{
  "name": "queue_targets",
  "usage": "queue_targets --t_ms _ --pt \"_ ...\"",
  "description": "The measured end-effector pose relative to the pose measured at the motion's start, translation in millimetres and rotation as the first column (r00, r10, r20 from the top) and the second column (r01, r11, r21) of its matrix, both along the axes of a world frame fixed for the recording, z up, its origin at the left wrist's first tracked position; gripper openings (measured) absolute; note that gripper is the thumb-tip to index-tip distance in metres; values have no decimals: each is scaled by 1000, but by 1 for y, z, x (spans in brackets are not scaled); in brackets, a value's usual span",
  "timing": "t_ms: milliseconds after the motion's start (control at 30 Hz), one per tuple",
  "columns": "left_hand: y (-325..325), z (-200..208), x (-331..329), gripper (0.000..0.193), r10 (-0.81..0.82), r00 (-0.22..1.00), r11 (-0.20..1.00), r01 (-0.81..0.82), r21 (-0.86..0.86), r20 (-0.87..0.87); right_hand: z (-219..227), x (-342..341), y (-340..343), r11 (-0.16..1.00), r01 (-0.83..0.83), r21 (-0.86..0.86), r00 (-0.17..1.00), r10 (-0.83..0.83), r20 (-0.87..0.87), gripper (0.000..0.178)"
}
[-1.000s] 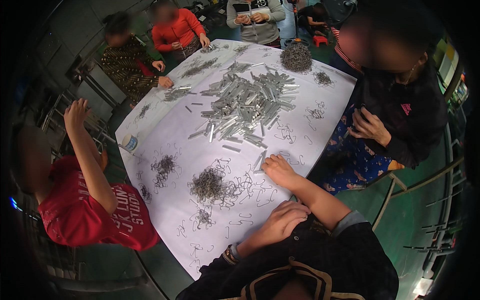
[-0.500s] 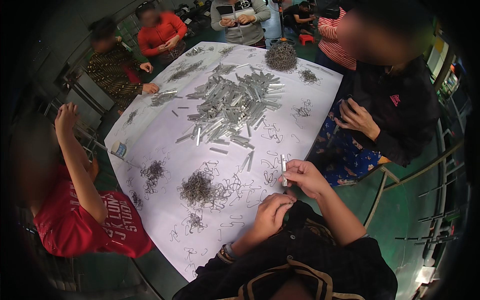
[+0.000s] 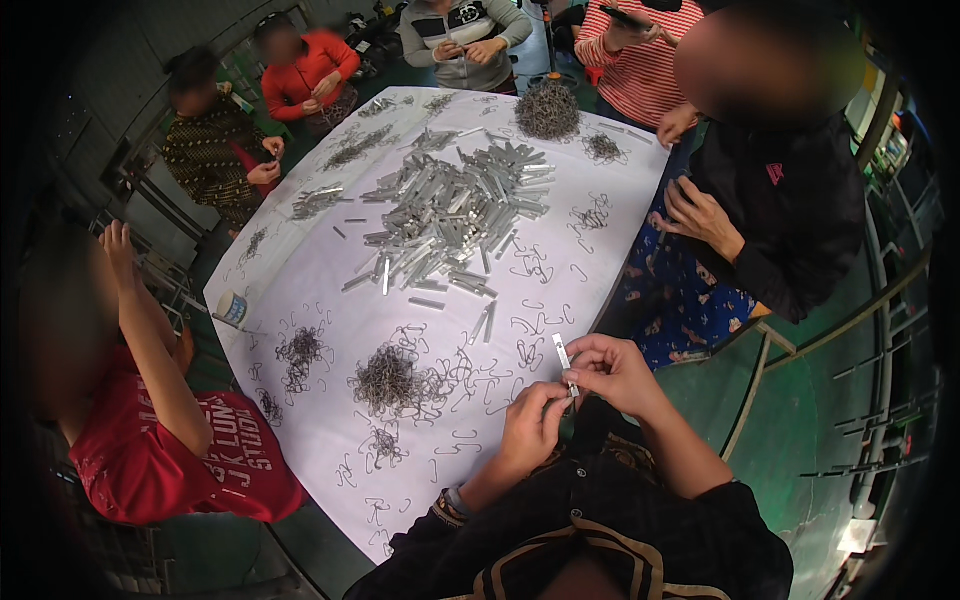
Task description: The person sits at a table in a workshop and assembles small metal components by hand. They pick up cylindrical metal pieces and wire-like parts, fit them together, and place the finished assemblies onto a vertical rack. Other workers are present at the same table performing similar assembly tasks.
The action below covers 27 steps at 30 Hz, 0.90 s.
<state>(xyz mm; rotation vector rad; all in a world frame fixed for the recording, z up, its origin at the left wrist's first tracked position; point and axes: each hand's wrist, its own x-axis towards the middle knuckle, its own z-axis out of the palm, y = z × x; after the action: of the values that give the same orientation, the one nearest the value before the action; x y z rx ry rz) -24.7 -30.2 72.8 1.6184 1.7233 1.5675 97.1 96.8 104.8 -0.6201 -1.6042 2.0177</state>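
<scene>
My right hand [image 3: 618, 378] pinches a short, narrow silver metal strip [image 3: 561, 352] upright between thumb and fingers. Close against its lower end, my left hand [image 3: 530, 428] has thumb and forefinger pressed together. Whatever small thing lies in that pinch is too hidden to make out. Both hands are over the table's near right edge. To their left on the white sheet lies a dark tangled heap of bent wire hooks [image 3: 388, 380], with loose hooks scattered around it. Farther off is a large pile of similar silver strips [image 3: 455, 205].
A big ball of tangled hooks [image 3: 548, 110] stands at the far edge of the white-covered table [image 3: 300, 270]. A small cup [image 3: 232, 306] sits at the left edge. Several people surround the table, including one in a red shirt [image 3: 215, 450] at left and one in black [image 3: 785, 210] at right.
My hands have come together, the left rising to the strip's lower end. The strip now leans slightly left. Across the table, a person in a patterned top has drawn their hands back from the table.
</scene>
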Motion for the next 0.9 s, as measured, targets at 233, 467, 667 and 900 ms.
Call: queue_targets --t_ms 233,467,667,900 --pt "2 -5 1 8 26 999 1000 -26 4 35 -8 -1 -13 960 149 236 987 -158 19 25" --pt "1 -3 -4 13 -26 999 1000 25 -14 -44 -12 4 -5 994 104 -27 994 -103 26 25" --pt "2 -1 -13 14 -108 994 985 111 -131 34 -10 4 -20 944 198 264 978 -210 18 22" --pt "26 -24 -165 10 295 813 900 -414 -140 -502 -8 9 -28 848 243 471 960 -279 7 19"
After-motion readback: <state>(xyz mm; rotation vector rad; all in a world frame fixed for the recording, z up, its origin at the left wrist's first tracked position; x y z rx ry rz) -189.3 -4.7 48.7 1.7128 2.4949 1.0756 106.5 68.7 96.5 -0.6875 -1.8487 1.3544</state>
